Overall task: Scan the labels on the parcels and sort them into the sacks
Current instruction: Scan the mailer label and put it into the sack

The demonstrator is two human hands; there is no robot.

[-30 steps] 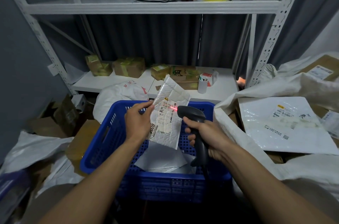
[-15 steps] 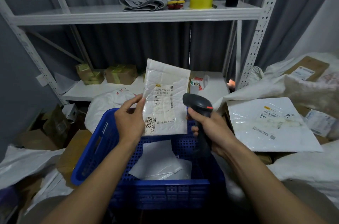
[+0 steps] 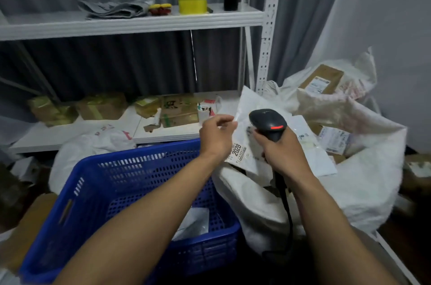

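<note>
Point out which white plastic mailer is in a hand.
The white mailer printed 2028, pinched by the left hand; the others lie in the blue plastic basket and atop the white sack.

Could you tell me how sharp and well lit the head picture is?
Head view: dim lighting; wide-angle distortion bends the upper shelf; motion blur smears the sack at right; on the parcel in the left hand only "2028" reads; the scanner shows a red glow.

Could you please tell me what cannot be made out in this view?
1. Head view: label print on the parcel is blurred and partly covered by the right hand and scanner; only "2028" reads.
2. Head view: inside of the sack is hidden behind the parcel and its own rim.
3. Head view: the left forearm covers part of what is in the basket.
</note>
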